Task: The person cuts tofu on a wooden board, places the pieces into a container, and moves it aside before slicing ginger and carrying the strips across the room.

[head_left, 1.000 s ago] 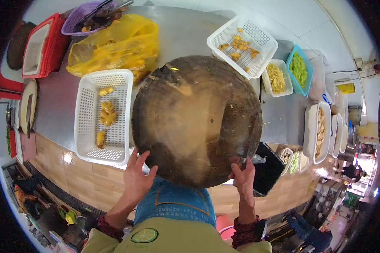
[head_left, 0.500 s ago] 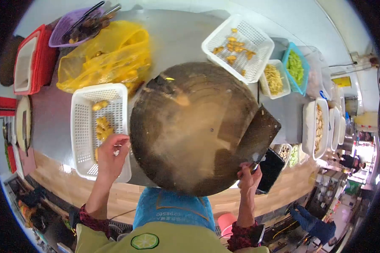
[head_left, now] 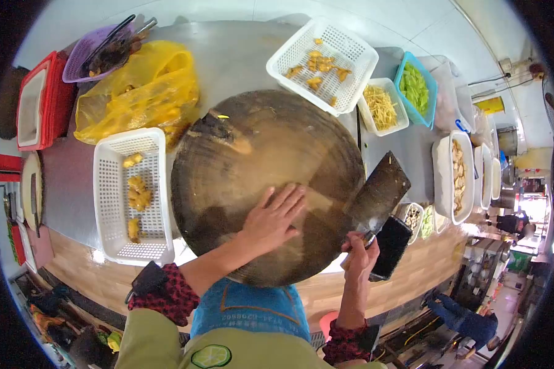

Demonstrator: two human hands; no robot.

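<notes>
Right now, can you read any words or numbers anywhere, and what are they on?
Blue apron: a line of print, too blurred to read.
Lime-slice badge on the green top: no letters visible.
Yellow sign at far right: too small to read.
No writing shows on the cleaver or the chopping block.

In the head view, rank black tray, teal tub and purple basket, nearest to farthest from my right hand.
1. Black tray, right beside the right hand.
2. Teal tub, back right.
3. Purple basket, back left corner.
</notes>
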